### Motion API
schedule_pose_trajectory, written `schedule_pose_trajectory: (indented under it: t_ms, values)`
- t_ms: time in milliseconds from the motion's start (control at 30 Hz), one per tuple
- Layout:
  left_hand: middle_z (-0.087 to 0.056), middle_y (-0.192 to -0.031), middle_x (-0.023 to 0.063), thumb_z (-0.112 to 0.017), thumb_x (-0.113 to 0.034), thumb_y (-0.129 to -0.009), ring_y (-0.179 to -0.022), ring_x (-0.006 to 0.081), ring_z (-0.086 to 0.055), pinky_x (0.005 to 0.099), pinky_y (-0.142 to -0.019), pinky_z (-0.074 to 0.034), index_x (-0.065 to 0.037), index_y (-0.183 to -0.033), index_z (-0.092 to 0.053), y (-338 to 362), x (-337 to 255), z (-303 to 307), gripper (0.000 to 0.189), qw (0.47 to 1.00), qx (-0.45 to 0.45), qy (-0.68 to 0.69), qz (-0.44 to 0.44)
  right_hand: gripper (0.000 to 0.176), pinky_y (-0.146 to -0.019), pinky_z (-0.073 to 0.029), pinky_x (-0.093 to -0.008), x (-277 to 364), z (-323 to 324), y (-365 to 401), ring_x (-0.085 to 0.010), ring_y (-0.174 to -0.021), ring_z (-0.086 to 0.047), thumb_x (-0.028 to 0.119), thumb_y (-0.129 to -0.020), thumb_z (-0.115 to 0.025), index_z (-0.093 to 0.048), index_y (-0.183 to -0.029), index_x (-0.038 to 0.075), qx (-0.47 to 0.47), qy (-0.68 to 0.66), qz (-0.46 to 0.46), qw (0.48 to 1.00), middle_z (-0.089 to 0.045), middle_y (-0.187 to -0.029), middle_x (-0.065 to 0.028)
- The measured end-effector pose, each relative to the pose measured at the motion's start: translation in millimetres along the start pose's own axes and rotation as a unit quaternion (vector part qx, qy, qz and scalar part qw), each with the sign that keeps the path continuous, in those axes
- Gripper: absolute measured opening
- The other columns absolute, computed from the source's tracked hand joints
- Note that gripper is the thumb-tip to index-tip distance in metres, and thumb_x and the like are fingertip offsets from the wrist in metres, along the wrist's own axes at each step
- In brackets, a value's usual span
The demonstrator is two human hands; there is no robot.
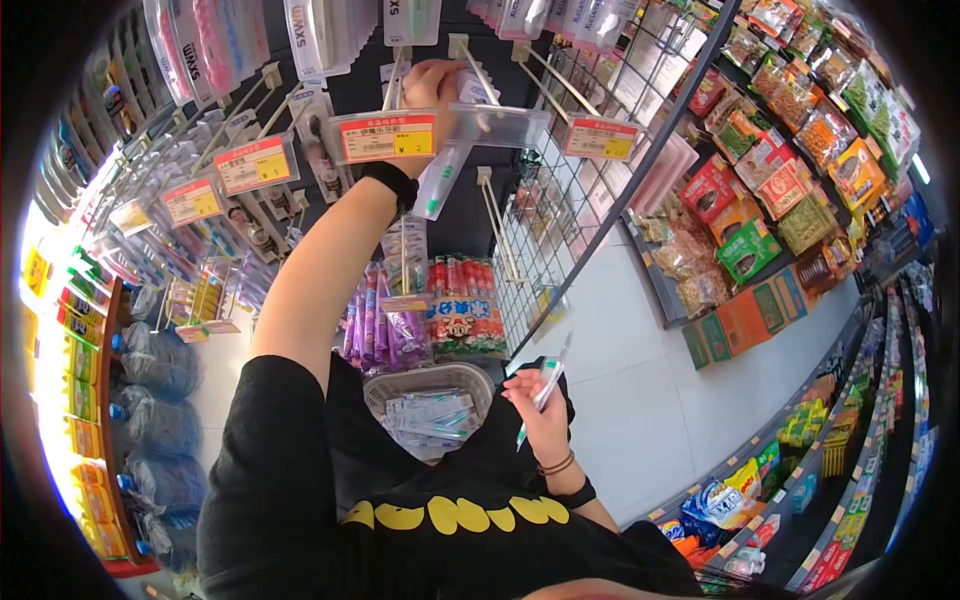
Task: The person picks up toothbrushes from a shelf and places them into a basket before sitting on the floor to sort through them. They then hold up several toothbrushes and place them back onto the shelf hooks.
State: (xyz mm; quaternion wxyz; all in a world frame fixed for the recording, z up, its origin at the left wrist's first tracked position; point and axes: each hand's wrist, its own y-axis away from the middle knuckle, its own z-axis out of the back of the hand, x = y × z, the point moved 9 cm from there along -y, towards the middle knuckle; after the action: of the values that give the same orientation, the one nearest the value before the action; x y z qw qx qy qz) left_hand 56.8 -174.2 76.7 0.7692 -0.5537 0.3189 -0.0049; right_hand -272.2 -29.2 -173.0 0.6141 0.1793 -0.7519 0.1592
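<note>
My left hand (435, 92) is raised among the display hooks, its fingers curled near a metal prong and partly behind a clear label holder. What they hold is hidden. A packaged toothbrush (440, 182) with a green part hangs tilted just below that hand. A red and yellow price tag (388, 136) is beside the wrist. Lower down on the right, my right hand (542, 420) is closed around a slim packaged toothbrush (546, 388), held at a slant. Between my legs, a grey basket (383, 385) contains several similar packages (430, 415).
Packaged toothbrushes (205, 45) hang at the upper left. A wire grid panel (575, 190) rises right of the hooks. Purple packs (385, 325) and red packs (467, 300) lie beyond the basket. Snack shelves (780, 150) line the right; wrapped water bottles (160, 430) stand left.
</note>
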Motion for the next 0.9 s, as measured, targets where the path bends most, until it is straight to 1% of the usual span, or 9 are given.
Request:
schedule_pose_trajectory:
  t_ms: [67, 167, 233, 267, 333, 533, 567, 633, 900]
  values:
    - [-0.058, -0.107, 0.0182, -0.048, -0.017, -0.091, -0.1, 0.0324, -0.055, 0.0359, -0.09, -0.041, 0.0, -0.11, -0.056, 1, -3, -4, 0.027, 0.998, -0.01, -0.031, -0.054, 0.025, -0.083, -0.05, -0.0322, 0, -1, 0, -0.0177, -0.09, -0.059, -0.004, -0.085, -0.054, -0.047, -0.109, -0.004, 0.002, 0.002, -0.002, 1.0, -0.058, -0.097, -0.0121]
    - [-0.056, -0.112, 0.0192, -0.043, -0.027, -0.094, -0.108, 0.033, -0.051, 0.0363, -0.095, -0.037, -0.001, -0.116, -0.053, 4, 16, -16, 0.035, 0.991, 0.014, 0.128, 0.044, 0.025, -0.084, -0.05, -0.032, 0, -3, 0, -0.0176, -0.091, -0.058, -0.003, -0.085, -0.054, -0.047, -0.109, -0.004, 0.003, -0.001, -0.007, 1.0, -0.058, -0.097, -0.0122]
    - [-0.057, -0.114, 0.013, -0.042, -0.034, -0.096, -0.107, 0.0204, -0.051, 0.0291, -0.095, -0.036, -0.003, -0.119, -0.052, 8, 16, -15, 0.04, 0.984, 0.015, 0.147, 0.097, 0.025, -0.078, -0.047, -0.0255, 0, -2, 0, -0.013, -0.085, -0.059, 0.001, -0.085, -0.057, -0.05, -0.109, -0.002, -0.008, -0.013, 0.003, 1.0, -0.061, -0.094, -0.0087]
    - [-0.057, -0.114, 0.013, -0.042, -0.034, -0.096, -0.107, 0.0204, -0.051, 0.0291, -0.095, -0.036, -0.003, -0.119, -0.052, 8, 15, -14, 0.04, 0.984, 0.015, 0.147, 0.097, 0.025, -0.078, -0.047, -0.0255, 0, -2, 0, -0.013, -0.085, -0.059, 0.001, -0.085, -0.057, -0.05, -0.109, -0.002, -0.008, -0.013, 0.002, 1.0, -0.061, -0.094, -0.0087]
    - [-0.052, -0.121, 0.0186, -0.036, -0.041, -0.096, -0.113, 0.0314, -0.049, 0.0347, -0.097, -0.036, -0.002, -0.127, -0.043, 8, 17, -16, 0.049, 0.979, 0.047, 0.149, 0.13, 0.025, -0.078, -0.047, -0.0254, 0, -2, 0, -0.0131, -0.085, -0.059, 0.0, -0.085, -0.058, -0.05, -0.109, -0.001, -0.007, -0.013, 0.004, 1.0, -0.061, -0.094, -0.0089]
    - [-0.047, -0.126, 0.0205, -0.035, -0.044, -0.096, -0.119, 0.0322, -0.044, 0.0355, -0.102, -0.03, -0.002, -0.128, -0.042, 14, 51, -25, 0.054, 0.956, 0.062, 0.167, 0.235, 0.026, -0.079, -0.047, -0.0258, 1, -4, 2, -0.0131, -0.086, -0.059, 0.001, -0.085, -0.058, -0.05, -0.11, -0.001, -0.003, -0.013, -0.001, 1.0, -0.061, -0.094, -0.009]
    - [-0.047, -0.126, 0.0205, -0.035, -0.044, -0.096, -0.119, 0.0322, -0.044, 0.0355, -0.102, -0.03, -0.002, -0.128, -0.042, 15, 49, -23, 0.054, 0.956, 0.061, 0.168, 0.234, 0.026, -0.079, -0.047, -0.0258, 0, -4, 2, -0.0131, -0.086, -0.059, 0.001, -0.085, -0.058, -0.05, -0.11, -0.001, -0.003, -0.012, 0.0, 1.0, -0.061, -0.094, -0.009]
    - [-0.045, -0.127, 0.0214, -0.032, -0.046, -0.095, -0.121, 0.0336, -0.041, 0.036, -0.104, -0.028, -0.001, -0.128, -0.042, 6, 27, -9, 0.057, 0.99, 0.022, 0.083, 0.109, 0.027, -0.079, -0.047, -0.0258, -2, -4, 3, -0.0132, -0.086, -0.059, 0.001, -0.085, -0.057, -0.05, -0.111, -0.001, 0.0, -0.012, 0.003, 1.0, -0.061, -0.094, -0.0089]
    - [-0.043, -0.129, 0.0218, -0.029, -0.049, -0.095, -0.122, 0.0356, -0.039, 0.0363, -0.105, -0.027, 0.0, -0.127, -0.044, -1, 54, -32, 0.06, 0.973, 0.062, 0.138, 0.177, 0.026, -0.079, -0.047, -0.0257, 0, -6, 1, -0.0132, -0.087, -0.059, 0.001, -0.086, -0.057, -0.05, -0.111, 0.0, 0.003, -0.008, 0.004, 1.0, -0.061, -0.095, -0.0088]
